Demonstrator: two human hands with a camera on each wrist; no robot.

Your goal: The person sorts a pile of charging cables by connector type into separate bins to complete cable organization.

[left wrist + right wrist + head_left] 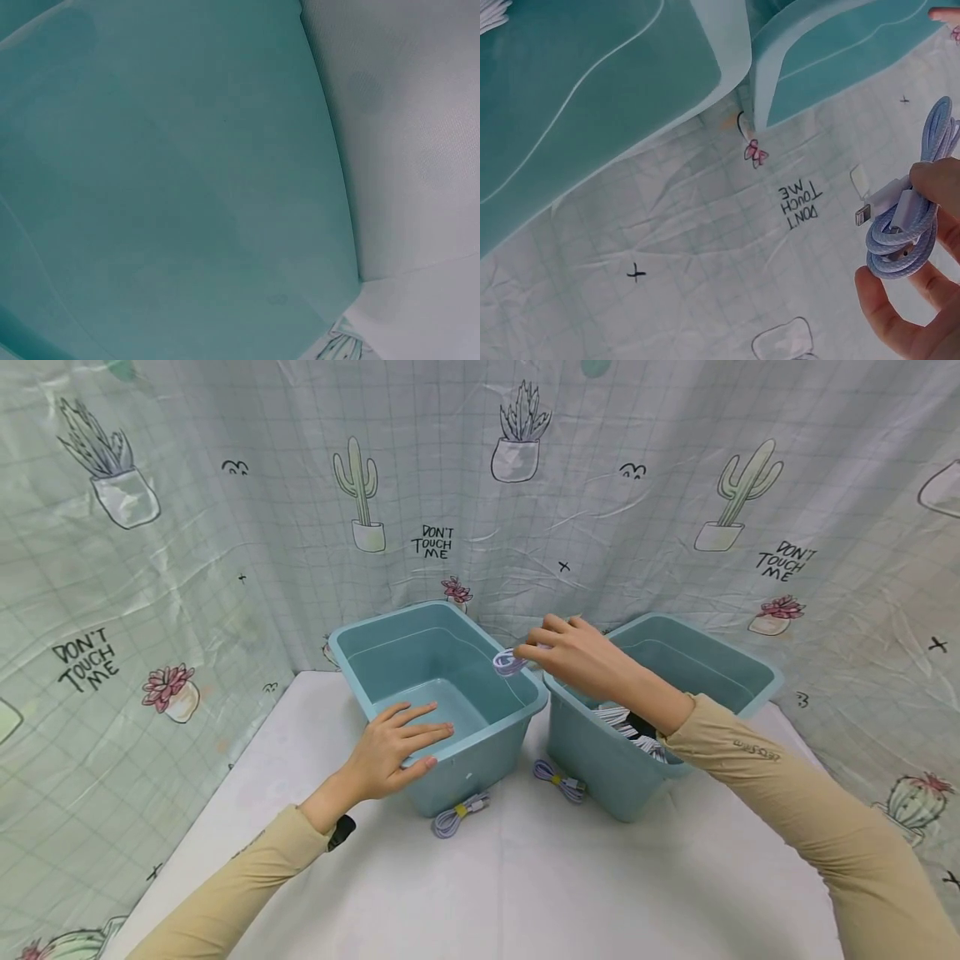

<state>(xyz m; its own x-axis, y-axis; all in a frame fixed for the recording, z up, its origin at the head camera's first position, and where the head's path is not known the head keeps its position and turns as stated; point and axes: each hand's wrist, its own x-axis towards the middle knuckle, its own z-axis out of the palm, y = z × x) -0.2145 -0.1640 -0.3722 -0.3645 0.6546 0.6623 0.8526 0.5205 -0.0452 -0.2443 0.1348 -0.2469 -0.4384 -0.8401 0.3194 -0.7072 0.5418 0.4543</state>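
Note:
My right hand (577,653) pinches a coiled pale lavender charging cable (507,662) above the inner rims of two blue-green bins. In the right wrist view, thumb and fingers hold the cable's coil (904,251), its metal plug tip sticking out. Over the near left rim of the left bin (480,745) my left hand (390,750) lies with fingers extended; whether it touches the rim, I cannot tell. The left wrist view shows mainly that bin's outer wall (180,180). White bundled strands (617,720) and something black (640,725) lie inside the right bin (592,768), partly hidden by my right arm.
Two more coiled cables with yellow ties lie on the white table (495,893): one cable (453,817) before the left bin, another cable (558,781) beside the right bin. A cactus-print curtain (480,493) hangs behind and along both sides.

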